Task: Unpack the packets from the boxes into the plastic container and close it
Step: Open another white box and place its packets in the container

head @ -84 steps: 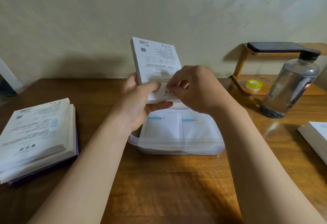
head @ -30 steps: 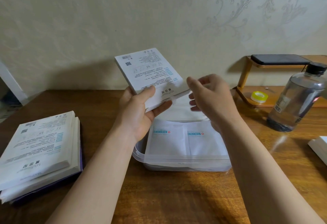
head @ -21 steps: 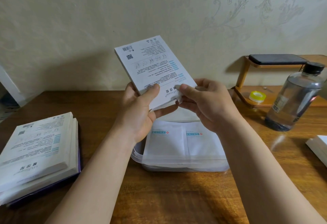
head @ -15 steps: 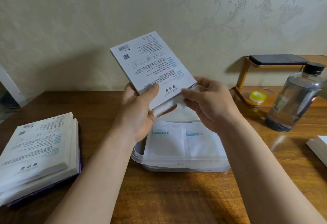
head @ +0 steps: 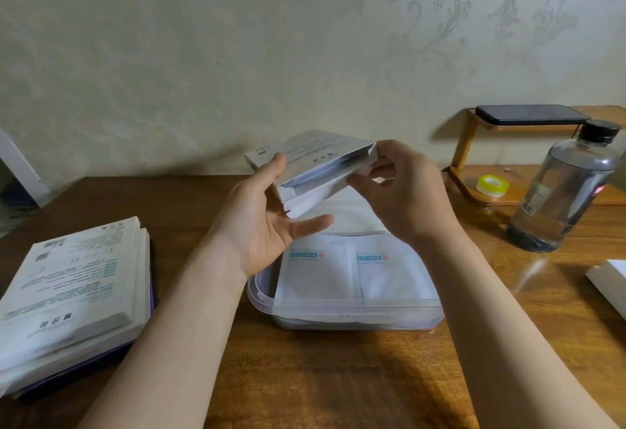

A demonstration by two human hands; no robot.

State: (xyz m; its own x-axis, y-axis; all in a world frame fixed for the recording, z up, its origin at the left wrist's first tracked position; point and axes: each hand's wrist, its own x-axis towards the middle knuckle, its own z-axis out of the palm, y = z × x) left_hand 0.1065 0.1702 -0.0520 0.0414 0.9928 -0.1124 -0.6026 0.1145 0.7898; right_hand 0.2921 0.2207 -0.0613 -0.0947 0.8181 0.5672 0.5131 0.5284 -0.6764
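The person holds one white box (head: 306, 157) in the air above the far end of the clear plastic container (head: 342, 308), which sits on the wooden counter (head: 305, 377). The left hand (head: 264, 225) grips the box at its left end, with the thumb pressed on top, the fingers underneath and one finger sticking out straight below. The right hand (head: 410, 198) pinches the right corner of the box's open end between thumb and fingertips. That end gapes, and pale contents show inside (how many cannot be told).

In the container, two white packets (head: 315, 276) lie side by side on top, each with a teal label. A stack of white boxes (head: 74, 286) lies at the left of the counter, at least two of them. One further box (head: 609, 279) pokes in at the right edge. Near it stands one clear bottle (head: 565, 188) with a black cap. A wooden rack (head: 464, 147) carries one dark phone (head: 531, 115) on top and one yellow tape roll (head: 493, 185) below.
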